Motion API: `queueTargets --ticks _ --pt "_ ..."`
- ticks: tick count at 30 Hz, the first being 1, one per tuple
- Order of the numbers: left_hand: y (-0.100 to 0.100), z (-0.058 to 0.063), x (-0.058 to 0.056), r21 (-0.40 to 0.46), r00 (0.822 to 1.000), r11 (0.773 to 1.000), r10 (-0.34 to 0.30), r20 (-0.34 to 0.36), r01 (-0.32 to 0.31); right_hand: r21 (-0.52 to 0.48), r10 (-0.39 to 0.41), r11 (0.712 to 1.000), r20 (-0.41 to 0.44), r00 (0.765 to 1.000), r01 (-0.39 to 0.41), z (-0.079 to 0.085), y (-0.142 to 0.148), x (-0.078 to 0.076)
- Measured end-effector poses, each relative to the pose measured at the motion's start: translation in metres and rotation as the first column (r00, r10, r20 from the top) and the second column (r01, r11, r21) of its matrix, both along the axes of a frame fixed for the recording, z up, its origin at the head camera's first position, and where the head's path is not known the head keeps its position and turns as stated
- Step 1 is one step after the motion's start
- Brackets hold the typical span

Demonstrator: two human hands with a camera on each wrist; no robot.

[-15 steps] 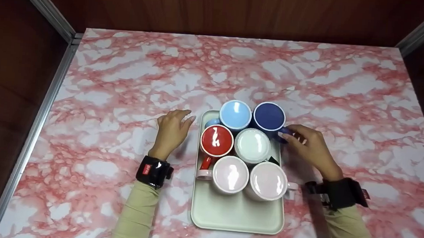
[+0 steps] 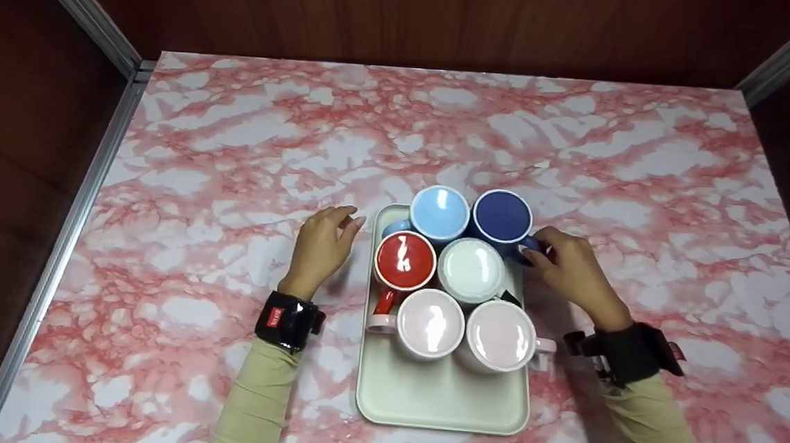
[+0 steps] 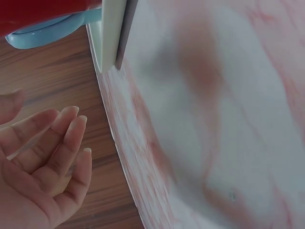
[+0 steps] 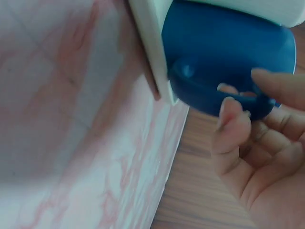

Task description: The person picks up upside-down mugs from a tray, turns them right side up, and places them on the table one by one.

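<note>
At the far right corner of a pale tray (image 2: 442,398) stands a dark blue mug (image 2: 502,216). My right hand (image 2: 576,272) grips its handle (image 4: 205,95), thumb and fingers around it in the right wrist view. To the left of that mug is a light blue mug (image 2: 439,212). A red mug (image 2: 405,260) and a white mug (image 2: 471,270) come nearer, then a pink mug (image 2: 430,325) and a second pink mug (image 2: 501,336). Beside the tray's left edge, my left hand (image 2: 322,244) holds nothing, its fingers loosely bent.
The tray lies on a red-and-white marbled tabletop (image 2: 234,134). Dark wooden panels (image 2: 451,20) enclose the table at the back and sides. The nearer right pink mug's handle (image 2: 545,345) juts past the tray's right edge.
My right hand has moved slightly up and left, and its fingers sit closer around the dark blue mug's handle. The mugs and my left hand look almost unchanged.
</note>
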State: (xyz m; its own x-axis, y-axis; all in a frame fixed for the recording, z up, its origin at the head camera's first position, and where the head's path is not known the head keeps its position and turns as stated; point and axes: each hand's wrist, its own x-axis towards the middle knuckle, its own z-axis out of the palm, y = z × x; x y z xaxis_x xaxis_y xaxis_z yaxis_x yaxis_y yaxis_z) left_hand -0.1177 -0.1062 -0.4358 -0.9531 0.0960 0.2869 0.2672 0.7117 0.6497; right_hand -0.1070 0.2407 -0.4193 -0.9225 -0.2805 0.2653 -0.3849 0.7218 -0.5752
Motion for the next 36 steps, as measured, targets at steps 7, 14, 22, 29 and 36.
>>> queueTargets --ticks 7,14,22,29,36 --pt "-0.003 0.004 0.006 0.032 0.999 0.999 0.022 -0.027 -0.022 0.034 -0.016 0.999 -0.111 0.994 0.020 -0.003 -0.004 0.002" --pt "-0.002 0.014 0.014 0.092 1.000 0.995 0.025 -0.006 -0.024 0.029 -0.044 0.998 -0.147 0.988 0.049 0.000 0.001 0.005" --pt "0.006 0.037 0.025 0.150 0.999 0.988 -0.029 0.039 0.022 -0.049 -0.115 0.993 -0.137 0.984 0.109 0.025 0.003 0.011" --pt "0.023 0.061 0.036 0.246 0.980 0.958 -0.175 0.093 0.148 -0.234 -0.172 0.956 0.045 0.984 0.178 0.054 -0.006 0.024" --pt "0.048 0.078 0.051 0.348 0.924 0.898 -0.343 0.168 0.270 -0.468 -0.124 0.851 0.261 0.957 0.238 0.074 -0.020 0.041"
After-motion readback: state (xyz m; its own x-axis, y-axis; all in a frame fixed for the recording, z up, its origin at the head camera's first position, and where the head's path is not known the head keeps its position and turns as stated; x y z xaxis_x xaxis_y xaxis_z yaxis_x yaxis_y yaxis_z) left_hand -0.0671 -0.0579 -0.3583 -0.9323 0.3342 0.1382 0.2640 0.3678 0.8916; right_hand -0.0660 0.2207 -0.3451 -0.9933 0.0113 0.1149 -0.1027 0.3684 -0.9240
